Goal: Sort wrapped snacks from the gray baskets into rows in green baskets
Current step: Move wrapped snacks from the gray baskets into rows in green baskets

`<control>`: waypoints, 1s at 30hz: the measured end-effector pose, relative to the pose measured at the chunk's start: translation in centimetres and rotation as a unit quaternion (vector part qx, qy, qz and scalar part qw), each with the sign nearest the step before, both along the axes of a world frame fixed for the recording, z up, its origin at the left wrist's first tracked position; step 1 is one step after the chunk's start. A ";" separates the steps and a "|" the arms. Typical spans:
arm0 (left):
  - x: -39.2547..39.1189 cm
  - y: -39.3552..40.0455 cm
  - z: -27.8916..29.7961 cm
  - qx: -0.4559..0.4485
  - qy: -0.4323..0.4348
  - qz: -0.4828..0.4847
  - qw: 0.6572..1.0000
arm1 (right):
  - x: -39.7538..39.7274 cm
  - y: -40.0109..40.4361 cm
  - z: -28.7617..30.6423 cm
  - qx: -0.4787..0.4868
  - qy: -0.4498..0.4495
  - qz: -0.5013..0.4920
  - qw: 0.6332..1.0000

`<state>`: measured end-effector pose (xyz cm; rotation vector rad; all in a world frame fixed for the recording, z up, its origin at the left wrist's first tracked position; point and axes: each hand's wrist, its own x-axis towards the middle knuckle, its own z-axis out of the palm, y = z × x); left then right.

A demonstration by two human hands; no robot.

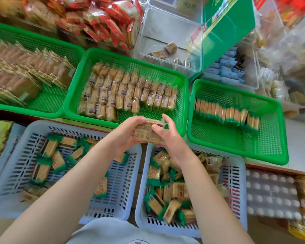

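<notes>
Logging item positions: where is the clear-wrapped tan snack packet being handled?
Head view, centre: the clear-wrapped tan snack packet is held between left hand and right hand, over the middle green basket's near rim.

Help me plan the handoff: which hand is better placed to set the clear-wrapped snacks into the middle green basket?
Probably the right hand. Both hands grip the snack bundle, but the middle green basket's open gap lies front-right, just beyond its fingers; the left hand sits farther off.

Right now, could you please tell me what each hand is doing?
Left hand: grips the clear-wrapped snack pack.
Right hand: pinches the same pack from the other side.
</notes>
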<state>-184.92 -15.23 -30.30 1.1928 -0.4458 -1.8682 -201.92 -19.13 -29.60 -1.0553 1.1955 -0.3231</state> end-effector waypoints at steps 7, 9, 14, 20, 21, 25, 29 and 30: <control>2.5 -3.6 -1.5 -0.047 -0.312 0.037 0.948 | 2.7 -5.5 -1.0 -0.028 0.037 -0.078 0.996; 4.1 -3.3 -3.1 -0.087 -0.470 -0.001 0.878 | 3.2 -7.3 -2.2 -0.063 0.177 -0.085 0.979; 5.4 -1.1 -7.2 -0.093 -0.653 -0.209 0.722 | 5.6 -9.3 -6.0 -0.043 0.408 -0.018 0.912; 5.5 -1.1 -7.8 -0.102 -0.662 -0.205 0.713 | 9.6 -9.5 -8.5 -0.088 0.386 -0.102 0.912; 5.5 -1.1 -7.9 -0.102 -0.663 -0.206 0.713 | 9.7 -9.6 -8.6 -0.081 0.376 -0.100 0.918; 5.4 -0.8 -8.1 -0.104 -0.672 -0.196 0.707 | 8.4 -9.7 -9.5 -0.025 0.334 -0.104 0.936; 5.4 -0.8 -8.1 -0.108 -0.672 -0.192 0.707 | 7.7 -9.7 -9.9 0.084 0.247 -0.113 0.959; 5.4 -0.8 -8.1 -0.109 -0.672 -0.192 0.707 | 7.9 -9.9 -9.7 0.117 0.193 -0.140 0.964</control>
